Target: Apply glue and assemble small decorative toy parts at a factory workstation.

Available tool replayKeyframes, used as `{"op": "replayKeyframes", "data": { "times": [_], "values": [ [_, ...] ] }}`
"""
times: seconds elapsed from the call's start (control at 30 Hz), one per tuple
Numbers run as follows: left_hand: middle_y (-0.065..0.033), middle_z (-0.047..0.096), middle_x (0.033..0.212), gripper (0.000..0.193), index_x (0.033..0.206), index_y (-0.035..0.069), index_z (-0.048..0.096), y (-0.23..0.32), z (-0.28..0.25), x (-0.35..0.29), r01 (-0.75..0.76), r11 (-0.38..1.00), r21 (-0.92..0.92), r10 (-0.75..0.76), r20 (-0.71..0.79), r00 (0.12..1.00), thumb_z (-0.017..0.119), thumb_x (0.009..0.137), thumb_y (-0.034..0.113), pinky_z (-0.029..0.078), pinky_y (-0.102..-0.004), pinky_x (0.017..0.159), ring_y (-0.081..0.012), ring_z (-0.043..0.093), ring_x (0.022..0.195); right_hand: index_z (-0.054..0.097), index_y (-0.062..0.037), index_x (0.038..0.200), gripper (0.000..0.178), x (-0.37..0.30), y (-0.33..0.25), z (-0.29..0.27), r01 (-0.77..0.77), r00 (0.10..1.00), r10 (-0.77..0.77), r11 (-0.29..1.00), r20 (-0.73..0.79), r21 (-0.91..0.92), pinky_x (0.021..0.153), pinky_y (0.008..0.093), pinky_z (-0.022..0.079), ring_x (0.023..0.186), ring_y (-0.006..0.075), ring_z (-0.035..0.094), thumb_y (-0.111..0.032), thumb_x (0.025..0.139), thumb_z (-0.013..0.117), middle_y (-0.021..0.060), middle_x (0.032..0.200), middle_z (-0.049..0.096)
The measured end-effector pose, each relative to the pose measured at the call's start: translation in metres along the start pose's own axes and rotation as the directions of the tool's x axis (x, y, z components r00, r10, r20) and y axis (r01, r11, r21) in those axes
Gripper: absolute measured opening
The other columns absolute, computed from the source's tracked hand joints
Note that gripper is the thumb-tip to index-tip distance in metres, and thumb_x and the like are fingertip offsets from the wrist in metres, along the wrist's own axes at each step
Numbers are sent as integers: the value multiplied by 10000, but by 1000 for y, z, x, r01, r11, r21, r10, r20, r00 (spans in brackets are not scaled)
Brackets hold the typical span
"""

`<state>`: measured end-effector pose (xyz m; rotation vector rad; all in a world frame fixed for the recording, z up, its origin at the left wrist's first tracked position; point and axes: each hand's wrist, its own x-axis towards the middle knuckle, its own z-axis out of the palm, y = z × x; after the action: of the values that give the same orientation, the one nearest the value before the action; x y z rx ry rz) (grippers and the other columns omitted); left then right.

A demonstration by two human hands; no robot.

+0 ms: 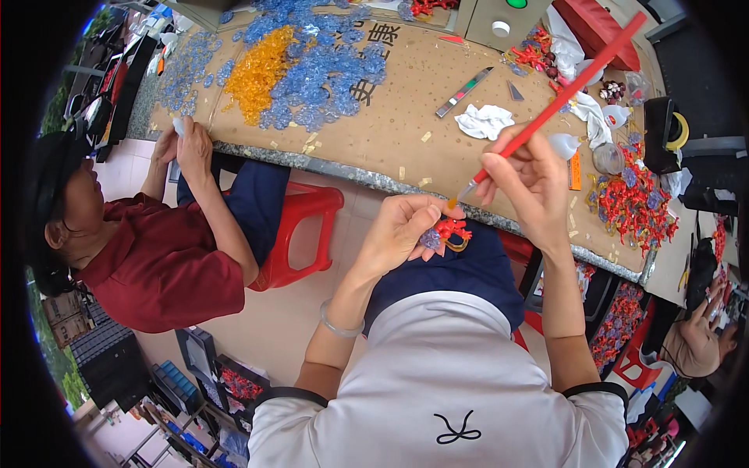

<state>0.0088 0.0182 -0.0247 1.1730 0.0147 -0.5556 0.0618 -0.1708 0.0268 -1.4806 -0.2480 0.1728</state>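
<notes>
My left hand [400, 234] pinches a small red figurine [452, 229] with a clear bluish piece and a yellowish loop, held over my lap just off the table edge. My right hand [528, 183] grips a long red-handled paintbrush [573, 87], its handle slanting up to the right. The brush's orange-brown tip [452, 203] is at the top of the figurine; whether it touches cannot be made out. At the right end of the table lies a heap of similar red figurines [636, 203].
The brown-covered table [421, 117] carries heaps of blue clear pieces [331, 86] and orange clear pieces [261, 70]. A utility knife [464, 92], crumpled white cloth [484, 122] and glass jar [608, 158] lie nearer me. At left, a co-worker in maroon [172, 273] sits by a red stool [300, 230].
</notes>
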Motion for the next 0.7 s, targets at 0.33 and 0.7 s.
{"op": "replayKeyframes", "data": {
  "times": [0.33,0.7],
  "values": [
    [-92,624,668,336,1055,-82,629,0,3,6,49,999,18,-49,1,999,483,988,214,353,-167,383,-56,530,468,520,43,979,109,-8,-4,-9,44,999,-44,993,-8,109,550,224,515,659,114,632,1,898,580,77,809,600],
    [-88,626,657,306,1053,-69,633,4,6,7,35,999,6,-35,-45,998,486,983,190,329,-166,372,-58,514,451,517,38,991,105,-13,0,-10,15,998,-20,996,53,87,593,234,531,696,121,630,-2,907,566,84,808,597]
  ]
}}
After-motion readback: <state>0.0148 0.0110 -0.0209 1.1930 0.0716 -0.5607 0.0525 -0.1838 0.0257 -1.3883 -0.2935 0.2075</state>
